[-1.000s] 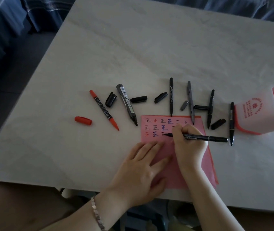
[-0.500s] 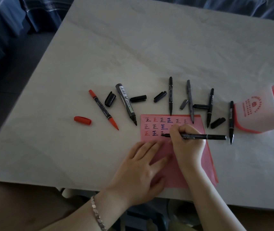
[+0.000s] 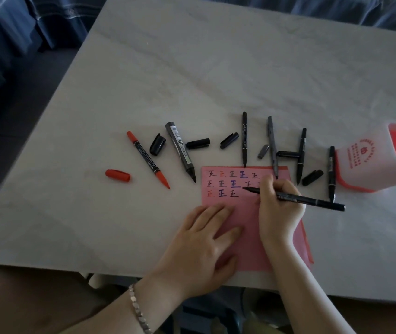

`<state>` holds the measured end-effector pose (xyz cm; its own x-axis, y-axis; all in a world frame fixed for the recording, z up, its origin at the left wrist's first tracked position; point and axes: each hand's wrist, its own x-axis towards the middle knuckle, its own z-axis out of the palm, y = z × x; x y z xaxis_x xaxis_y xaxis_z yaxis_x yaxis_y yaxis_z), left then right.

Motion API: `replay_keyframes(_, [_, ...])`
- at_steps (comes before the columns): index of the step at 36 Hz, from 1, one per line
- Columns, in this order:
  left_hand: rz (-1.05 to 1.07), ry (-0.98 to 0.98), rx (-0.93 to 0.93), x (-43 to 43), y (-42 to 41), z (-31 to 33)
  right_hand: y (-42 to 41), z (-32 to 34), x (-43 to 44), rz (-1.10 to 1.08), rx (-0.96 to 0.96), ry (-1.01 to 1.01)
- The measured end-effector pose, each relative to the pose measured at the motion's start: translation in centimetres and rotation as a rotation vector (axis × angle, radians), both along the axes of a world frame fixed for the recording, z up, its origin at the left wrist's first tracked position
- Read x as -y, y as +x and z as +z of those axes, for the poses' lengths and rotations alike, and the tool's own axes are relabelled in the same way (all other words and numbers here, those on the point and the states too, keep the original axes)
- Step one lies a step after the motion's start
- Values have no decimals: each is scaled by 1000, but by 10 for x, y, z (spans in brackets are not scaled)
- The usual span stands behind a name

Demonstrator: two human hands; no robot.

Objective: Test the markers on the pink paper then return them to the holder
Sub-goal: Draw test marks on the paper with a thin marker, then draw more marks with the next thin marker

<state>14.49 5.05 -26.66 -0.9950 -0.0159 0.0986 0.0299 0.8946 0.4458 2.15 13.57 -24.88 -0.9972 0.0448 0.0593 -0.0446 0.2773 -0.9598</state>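
The holder [image 3: 370, 162] runs off the right edge, so its far-right side and most of its red inside go unseen. The right hand [image 3: 280, 208] covers the right end of the written rows on the pink paper [image 3: 252, 237]. The left hand [image 3: 204, 247] hides the paper's near-left corner. Print on the thick grey marker [image 3: 180, 151] is too small to read.

Pink paper [image 3: 252, 213] laid flat near table edge, rows of marks inked. Uncapped markers [image 3: 244, 139] fanned beyond. Holder [image 3: 370, 162] tipped at right.
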Motion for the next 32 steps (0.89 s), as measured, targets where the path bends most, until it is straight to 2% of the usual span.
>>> replay_keyframes(3, [-4,-6,-1,0,1,-1,-4,3,-1,-18,61,-35])
replay_keyframes(6, [-13,-27,33,0,1,-2,-13,13,-6,66,161,-73])
replay_keyframes(12, [-16,-12,18,1,1,0,-45,53,-12,362,435,-408])
replay_keyframes(14, [-14,-7,2,1,1,-1,-57,65,-9,435,393,-282])
replay_keyframes(17, [-12,-16,2,1,2,-1,-74,75,4,548,284,121])
replay_keyframes(21, [-7,-35,26,1,2,-1,-81,74,31,751,239,464])
replay_keyframes(23, [-5,-36,36,1,2,-1,-76,65,44,782,165,618])
replay_keyframes(27, [-7,-38,29,1,2,-1,-67,43,61,686,30,701])
replay_keyframes(32, [-4,-108,26,1,1,0,-60,37,57,619,13,629])
